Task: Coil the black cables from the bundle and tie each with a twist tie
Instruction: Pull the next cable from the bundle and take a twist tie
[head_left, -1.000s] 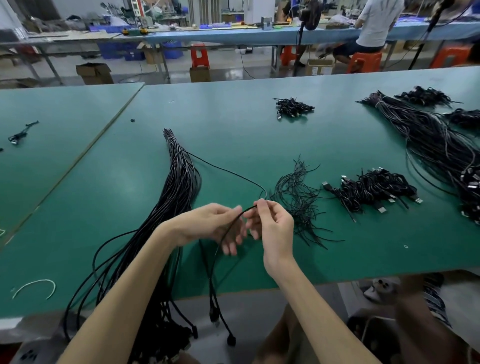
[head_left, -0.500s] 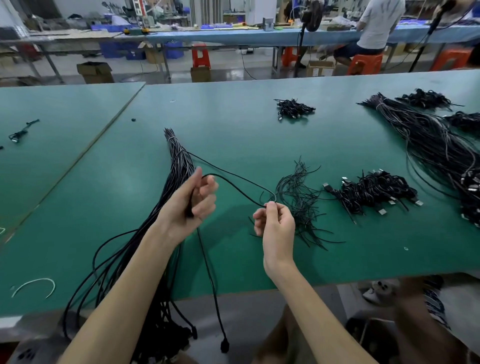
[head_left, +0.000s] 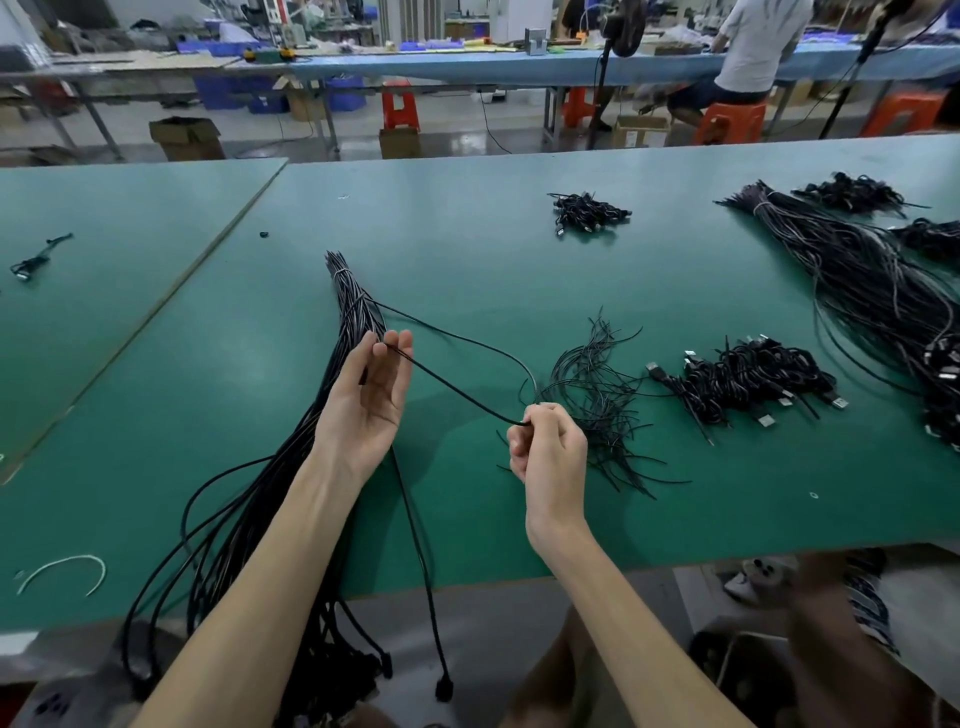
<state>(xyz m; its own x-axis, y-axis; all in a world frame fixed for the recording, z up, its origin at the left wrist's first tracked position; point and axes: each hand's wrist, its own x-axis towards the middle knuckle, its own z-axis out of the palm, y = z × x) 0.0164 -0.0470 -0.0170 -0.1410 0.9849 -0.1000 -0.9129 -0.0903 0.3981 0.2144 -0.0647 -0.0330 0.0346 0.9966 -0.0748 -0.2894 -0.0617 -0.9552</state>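
Head view: black cable (head_left: 457, 387) stretched between both hands.
Left hand (head_left: 363, 405): fingers nearly straight, cable draped over them.
Right hand (head_left: 550, 452): curled, pinching cable.
Bundle (head_left: 353, 306): 12 o'clock from left hand.

Black cable bundle (head_left: 353, 312), one single cable (head_left: 457, 387) drawn out.
Bundle banded at far end, tails hanging off the counter (head_left: 467, 234) edge. Single cable spans left hand (head_left: 369, 400) fingers to right hand (head_left: 545, 447) pinch. Twist ties (head_left: 597, 395) heaped loose; coiled cables (head_left: 748, 379) piled just right.

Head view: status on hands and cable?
Left hand up, thin black cable draped over its fingers. Right hand pinches it. Nothing in the way.
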